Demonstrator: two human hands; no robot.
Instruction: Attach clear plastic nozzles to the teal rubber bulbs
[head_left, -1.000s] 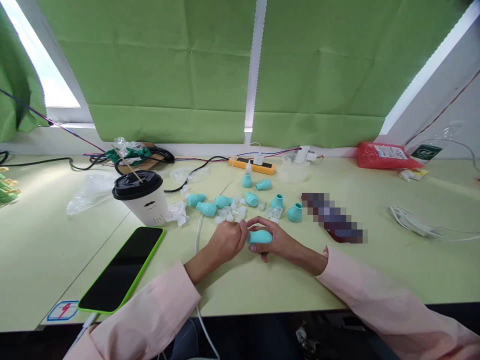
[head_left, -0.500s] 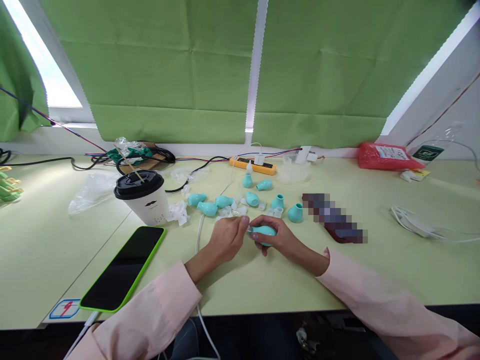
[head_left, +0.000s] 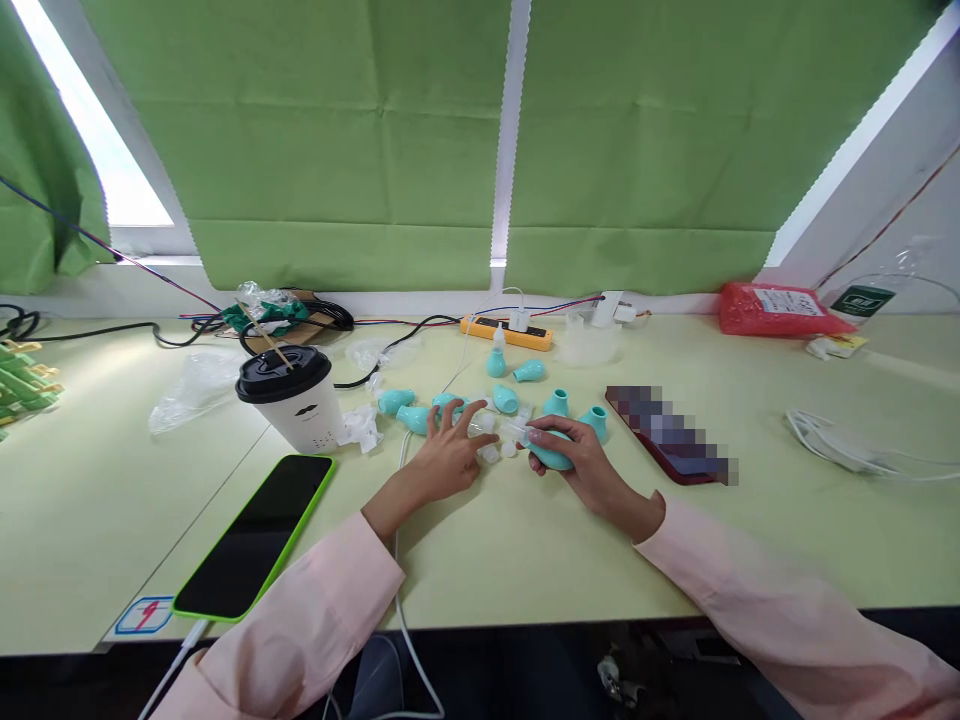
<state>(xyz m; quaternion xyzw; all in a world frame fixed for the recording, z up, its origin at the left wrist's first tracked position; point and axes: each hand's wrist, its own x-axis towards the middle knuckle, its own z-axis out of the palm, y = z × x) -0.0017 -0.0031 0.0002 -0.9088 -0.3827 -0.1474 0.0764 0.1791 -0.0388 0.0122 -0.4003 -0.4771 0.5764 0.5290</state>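
Observation:
My right hand [head_left: 581, 462] is wrapped round a teal bulb [head_left: 551, 452], whose clear tip points left. My left hand [head_left: 448, 455] has its fingers spread over small clear plastic pieces [head_left: 481, 425], and no object is gripped in it. Around and behind my hands lie several more teal bulbs; one [head_left: 556, 403] stands with its opening up, and another [head_left: 505, 399] rests on its side. Farther back, a teal bulb with a clear nozzle [head_left: 496, 360] stands upright.
A lidded paper cup [head_left: 300, 418] and a green-edged phone [head_left: 255, 540] are on the left. A dark phone [head_left: 667, 435] lies right of my right hand. A yellow power strip [head_left: 506, 332] and red package [head_left: 784, 309] sit at the back.
My left hand has left the bulb's tip, opened and moved forward onto the small pieces. My right hand has shifted slightly right with the bulb, whose clear tip now shows.

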